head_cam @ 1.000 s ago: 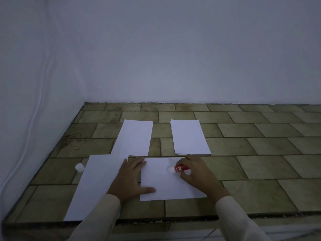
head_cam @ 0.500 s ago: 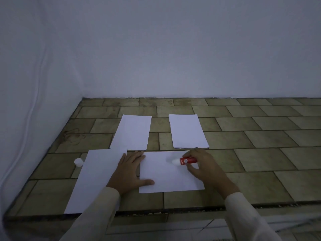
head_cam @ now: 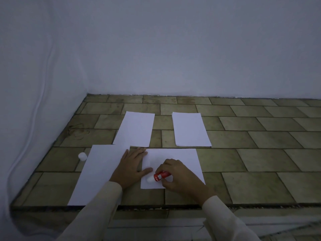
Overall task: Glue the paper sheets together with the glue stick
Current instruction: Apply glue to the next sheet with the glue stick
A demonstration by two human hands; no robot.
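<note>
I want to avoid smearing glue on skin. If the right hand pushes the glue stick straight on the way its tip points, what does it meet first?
The right hand aims the glue stick leftward. It would probably meet the left hand first, at the thumb lying just above the tip; depth is unclear.

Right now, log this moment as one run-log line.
step: gluing | right hand: holds red glue stick, tip on near white paper sheet | left hand: flat, pinning sheet's left edge | white cap: off, on tiles
</note>
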